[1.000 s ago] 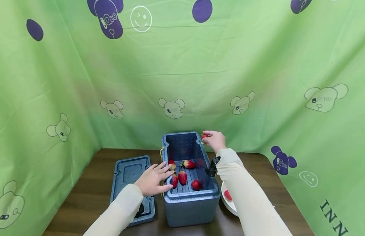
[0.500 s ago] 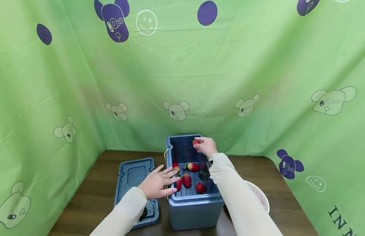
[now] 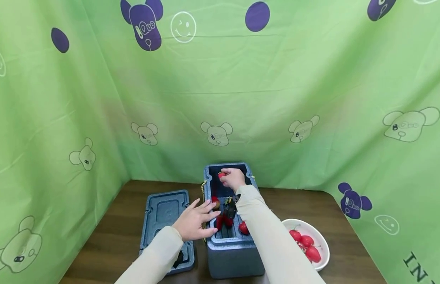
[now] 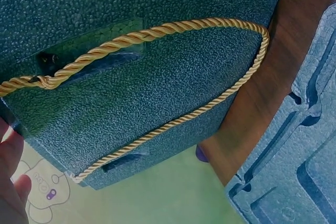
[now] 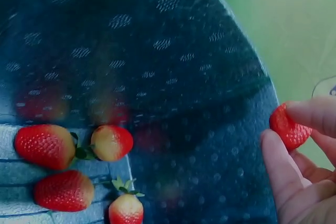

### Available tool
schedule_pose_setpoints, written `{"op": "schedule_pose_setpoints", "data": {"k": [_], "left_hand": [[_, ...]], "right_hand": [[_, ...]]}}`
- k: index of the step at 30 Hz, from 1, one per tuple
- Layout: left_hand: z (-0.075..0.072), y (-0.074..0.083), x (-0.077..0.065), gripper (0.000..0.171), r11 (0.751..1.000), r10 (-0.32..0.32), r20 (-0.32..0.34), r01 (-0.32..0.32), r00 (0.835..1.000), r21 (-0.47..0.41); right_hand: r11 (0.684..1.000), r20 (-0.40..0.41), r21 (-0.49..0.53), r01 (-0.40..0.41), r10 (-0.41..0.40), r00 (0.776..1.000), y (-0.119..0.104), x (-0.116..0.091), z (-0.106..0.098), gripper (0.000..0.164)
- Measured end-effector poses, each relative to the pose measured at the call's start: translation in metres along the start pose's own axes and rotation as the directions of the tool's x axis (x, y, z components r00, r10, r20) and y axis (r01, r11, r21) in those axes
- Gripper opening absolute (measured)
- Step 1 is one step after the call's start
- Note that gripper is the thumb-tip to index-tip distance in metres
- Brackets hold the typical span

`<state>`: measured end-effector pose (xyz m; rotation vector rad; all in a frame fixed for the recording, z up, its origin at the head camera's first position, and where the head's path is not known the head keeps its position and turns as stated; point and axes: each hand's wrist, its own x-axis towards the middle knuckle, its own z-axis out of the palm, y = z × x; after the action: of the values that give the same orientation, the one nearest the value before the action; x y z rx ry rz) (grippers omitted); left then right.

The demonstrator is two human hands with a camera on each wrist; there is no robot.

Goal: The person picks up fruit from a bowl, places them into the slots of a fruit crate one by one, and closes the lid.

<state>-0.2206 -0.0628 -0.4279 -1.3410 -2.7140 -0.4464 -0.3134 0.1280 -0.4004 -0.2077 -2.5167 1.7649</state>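
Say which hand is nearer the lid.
Left: the left hand is at the left rim of the box, near the lid; the right hand is farther, at the box's far end.

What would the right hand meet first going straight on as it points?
Likely the box's left wall, past the strawberry the right hand pinches; whether it clears the rim is unclear.

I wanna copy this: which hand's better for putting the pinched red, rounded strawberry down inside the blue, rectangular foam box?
Probably the right hand: it pinches that red strawberry over the open box. The left hand, spread by the box's left rim, holds no fruit.
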Motion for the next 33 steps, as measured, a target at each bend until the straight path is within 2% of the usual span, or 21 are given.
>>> {"op": "schedule_pose_setpoints", "data": {"k": [5, 10, 14, 18, 22, 23, 26, 29, 30, 33], "left_hand": [[-0.001, 0.001, 0.000, 0.052, 1.000, -0.012, 0.014, 0.012, 1.000, -0.023], [0.000, 0.002, 0.001, 0.052, 0.999, -0.014, 0.010, 0.015, 1.000, -0.043], [0.003, 0.001, 0.001, 0.052, 0.998, -0.012, -0.001, 0.012, 1.000, -0.054], [0.003, 0.000, -0.001, 0.051, 0.999, -0.014, -0.004, 0.014, 1.000, -0.050], [0.004, -0.001, -0.001, 0.050, 0.999, -0.003, -0.010, 0.002, 1.000, -0.036], [0.004, -0.002, 0.000, 0.050, 0.999, 0.001, -0.012, -0.001, 1.000, -0.034], [0.004, -0.002, 0.000, 0.049, 1.000, 0.007, -0.016, -0.007, 1.000, -0.027], [0.004, -0.003, 0.000, 0.048, 0.999, 0.008, -0.017, -0.009, 1.000, -0.031], [0.004, -0.003, 0.000, 0.049, 0.999, 0.009, -0.019, -0.010, 1.000, -0.032], [0.003, -0.002, 0.000, 0.049, 1.000, 0.016, -0.025, -0.017, 1.000, -0.023]], "right_hand": [[1.000, -0.036, -0.017, 0.018, -0.019, 0.999, -0.005, 0.004, 0.010, 0.041], [0.999, -0.058, 0.020, 0.043, -0.042, 0.997, -0.001, 0.007, 0.013, 0.040], [0.998, -0.054, 0.061, 0.016, -0.013, 0.998, 0.001, 0.004, 0.011, 0.040], [0.997, -0.023, 0.061, -0.035, 0.037, 0.999, 0.005, 0.006, 0.011, 0.041], [0.998, 0.017, 0.052, -0.032, 0.031, 0.999, 0.026, 0.023, 0.014, 0.041], [0.997, 0.032, 0.072, 0.011, -0.014, 0.999, 0.040, 0.035, 0.017, 0.040], [0.999, 0.050, 0.036, 0.041, -0.042, 0.998, 0.052, 0.043, 0.020, 0.039], [1.000, 0.047, 0.004, 0.023, -0.024, 0.999, 0.047, 0.035, 0.022, 0.039], [0.999, 0.041, -0.028, -0.017, 0.018, 0.999, 0.035, 0.023, 0.020, 0.040], [0.999, 0.043, -0.039, 0.007, -0.005, 0.999, 0.027, 0.008, 0.021, 0.037]]}}
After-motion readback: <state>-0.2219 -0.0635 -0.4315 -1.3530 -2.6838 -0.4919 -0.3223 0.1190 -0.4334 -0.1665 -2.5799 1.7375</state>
